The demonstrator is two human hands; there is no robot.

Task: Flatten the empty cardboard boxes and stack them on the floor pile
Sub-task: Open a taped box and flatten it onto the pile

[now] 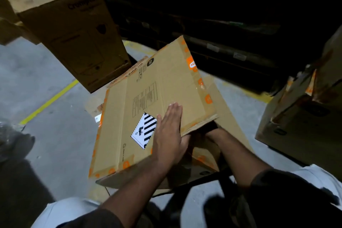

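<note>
Overall light: dim; the box [148,109] under my left hand [167,131] is the brightest thing I see.
Beyond the box: racks sink into near black.
Left of the box: grey floor [46,83] is moderately lit.
Shadows: dark shapes below the box, near my legs.
Glare: white label [145,130] slightly blown out.
Sharpness: soft throughout; print blurred.
Edges: wide-angle bending, tall carton [74,33] leans.
</note>
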